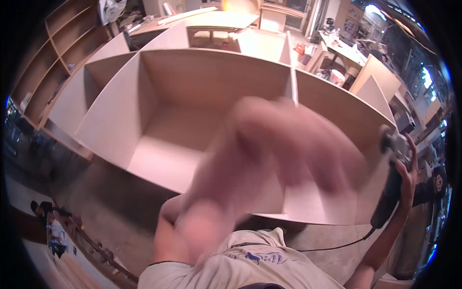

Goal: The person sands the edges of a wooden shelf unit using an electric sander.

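Note:
Close to the camera, my left hand (298,139) is raised in front of the plywood cabinet carcass (197,72). Motion smears its fingers, which point down to the right, and I cannot make out whether they hold anything. At the right edge my right hand (408,176) grips an angle grinder (391,190) around its silver head. The grinder's black body hangs downward, with its disc side facing the carcass. A dark power cord (337,247) runs from the tool's lower end towards my shirt. My left arm hides part of the carcass's middle compartments.
Wooden shelving (53,53) stands at the far left. Behind the carcass is a worktable (207,20) with long pieces on it. A cluttered bench (344,47) and leaning panels (380,79) are at back right. Clamps (103,253) lie at lower left, near another person (42,208).

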Demonstrator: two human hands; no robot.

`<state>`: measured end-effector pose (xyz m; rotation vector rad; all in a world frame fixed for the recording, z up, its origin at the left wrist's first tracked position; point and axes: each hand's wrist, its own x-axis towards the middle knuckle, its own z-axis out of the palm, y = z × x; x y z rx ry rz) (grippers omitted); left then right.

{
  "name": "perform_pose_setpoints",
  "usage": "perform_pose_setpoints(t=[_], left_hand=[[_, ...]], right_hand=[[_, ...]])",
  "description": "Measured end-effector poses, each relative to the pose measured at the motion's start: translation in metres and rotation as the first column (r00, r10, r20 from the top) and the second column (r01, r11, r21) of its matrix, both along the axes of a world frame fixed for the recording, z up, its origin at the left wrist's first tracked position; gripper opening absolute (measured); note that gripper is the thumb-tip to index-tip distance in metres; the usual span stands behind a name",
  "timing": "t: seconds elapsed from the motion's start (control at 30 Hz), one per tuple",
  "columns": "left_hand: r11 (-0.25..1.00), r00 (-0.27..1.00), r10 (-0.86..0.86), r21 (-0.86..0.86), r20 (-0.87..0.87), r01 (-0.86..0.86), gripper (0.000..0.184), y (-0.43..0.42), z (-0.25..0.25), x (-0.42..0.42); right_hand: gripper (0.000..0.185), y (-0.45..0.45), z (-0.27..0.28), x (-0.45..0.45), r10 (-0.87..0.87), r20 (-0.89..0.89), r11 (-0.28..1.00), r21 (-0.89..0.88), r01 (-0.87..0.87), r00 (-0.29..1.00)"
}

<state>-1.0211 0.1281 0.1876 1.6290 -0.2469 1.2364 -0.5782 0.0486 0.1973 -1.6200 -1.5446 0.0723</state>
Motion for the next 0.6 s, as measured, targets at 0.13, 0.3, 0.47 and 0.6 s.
perform_pose_setpoints(t=[0.13,0.3,0.47,0.6], left_hand=[[0.79,0.654,0.525,0.026,-0.544,-0.613,0.06,0.048,-0.061,0.043],[0.621,0.231,0.406,0.082,-0.884,-0.779,0.073,0.044,-0.122,0.096],[0.555,0.007,0.324,0.184,-0.946,-0.811,0.056,0.033,-0.14,0.1],[0.543,-0.026,0.15,0.105,-0.988,-0.833,0.053,0.039,-0.117,0.108]], right_hand=[[0.09,0.086,0.01,0.011,0.183,-0.083,0.969,-0.155,-0.194,0.98],[0.086,0.199,-0.001,0.018,0.345,-0.24,0.888,-0.229,-0.399,0.907],[0.081,0.297,0.001,0.036,0.51,-0.199,0.803,-0.24,-0.546,0.837],[0.082,0.346,0.024,0.027,0.638,-0.051,0.681,-0.427,-0.594,0.768]])
